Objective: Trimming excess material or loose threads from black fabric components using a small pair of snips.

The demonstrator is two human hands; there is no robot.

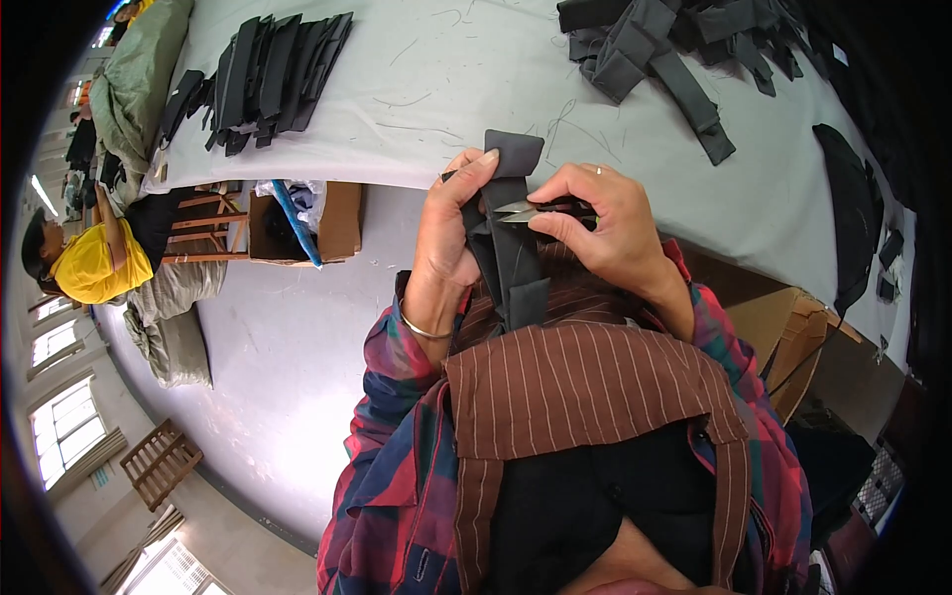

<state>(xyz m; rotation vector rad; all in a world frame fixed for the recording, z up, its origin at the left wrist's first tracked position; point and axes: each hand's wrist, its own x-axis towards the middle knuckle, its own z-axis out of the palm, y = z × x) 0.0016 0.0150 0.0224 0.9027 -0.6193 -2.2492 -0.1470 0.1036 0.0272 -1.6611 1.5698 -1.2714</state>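
Folded dark grey fabric strips (513, 263) hang from my left hand (451, 213), which is closed around them with the thumb on top. In my right hand (605, 223) is a small pair of thread snips (518, 212), gripped between thumb and fingers. Their pointed metal blades lie against the strips, slightly apart at the tips. Both hands are in front of my body at the table's near edge. Part of the snips' dark handle is hidden by my fingers.
On the pale-covered table (426, 59), a neat stack of dark strips (273, 79) lies at the left and a loose heap (664, 50) at the far right. Loose threads are scattered between. A cardboard box (342, 223) stands at the left, near a seated person in yellow (99, 263).
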